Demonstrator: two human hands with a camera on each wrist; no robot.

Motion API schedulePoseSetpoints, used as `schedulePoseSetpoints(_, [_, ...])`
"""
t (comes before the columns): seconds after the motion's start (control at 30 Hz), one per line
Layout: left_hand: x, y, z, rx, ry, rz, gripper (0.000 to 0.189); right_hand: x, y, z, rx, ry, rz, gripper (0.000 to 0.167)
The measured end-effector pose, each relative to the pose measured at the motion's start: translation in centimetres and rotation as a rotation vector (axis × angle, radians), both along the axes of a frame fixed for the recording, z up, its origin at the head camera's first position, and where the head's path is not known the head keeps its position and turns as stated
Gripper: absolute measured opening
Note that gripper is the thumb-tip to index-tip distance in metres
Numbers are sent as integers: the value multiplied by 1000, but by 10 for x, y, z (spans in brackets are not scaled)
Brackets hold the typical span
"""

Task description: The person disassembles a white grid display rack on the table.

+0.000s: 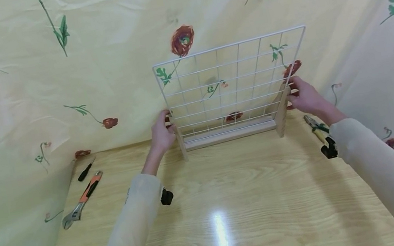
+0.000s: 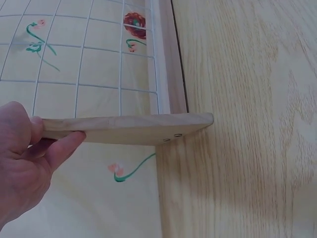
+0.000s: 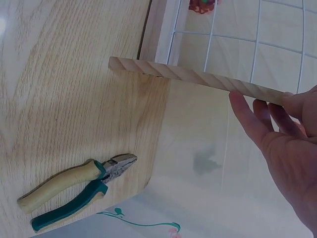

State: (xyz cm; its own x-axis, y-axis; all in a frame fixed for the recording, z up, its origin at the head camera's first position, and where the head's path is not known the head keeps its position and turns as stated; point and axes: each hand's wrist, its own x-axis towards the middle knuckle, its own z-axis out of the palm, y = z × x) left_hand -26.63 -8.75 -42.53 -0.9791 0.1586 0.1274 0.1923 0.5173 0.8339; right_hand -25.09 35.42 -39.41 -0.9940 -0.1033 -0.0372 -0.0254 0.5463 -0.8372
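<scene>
Wire grid (image 1: 238, 77), white and upright, stands between pale wooden side panels (image 2: 129, 131) at the table's (image 1: 233, 191) 12 o'clock edge. The left hand (image 1: 162, 133) pinches the 9 o'clock panel, the right hand (image 1: 307, 97) the 3 o'clock one. Left wrist alone clearly shows two metal fasteners (image 2: 178, 135).

**White wire grid (image 1: 233, 91) upright in wooden stand (image 1: 230, 133)**

The grid has thin wires which cross in rectangles. Its lower edge meets a pale wooden crossbar, placed between two side panels that stand on the table (image 1: 239, 186). The left panel (image 2: 129, 126) shows two small metal fasteners close to its lower end. The left hand (image 1: 162, 133) pinches this panel's upper part; the right hand (image 1: 307, 97) pinches the right panel (image 3: 193, 77) similarly.
</scene>
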Motion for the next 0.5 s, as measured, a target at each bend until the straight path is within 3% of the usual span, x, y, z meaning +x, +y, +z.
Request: schedulePoseSetpoints(0.5, [5, -2, -1, -23, 17, -8, 50, 4, -2, -4, 105, -10, -3, 54])
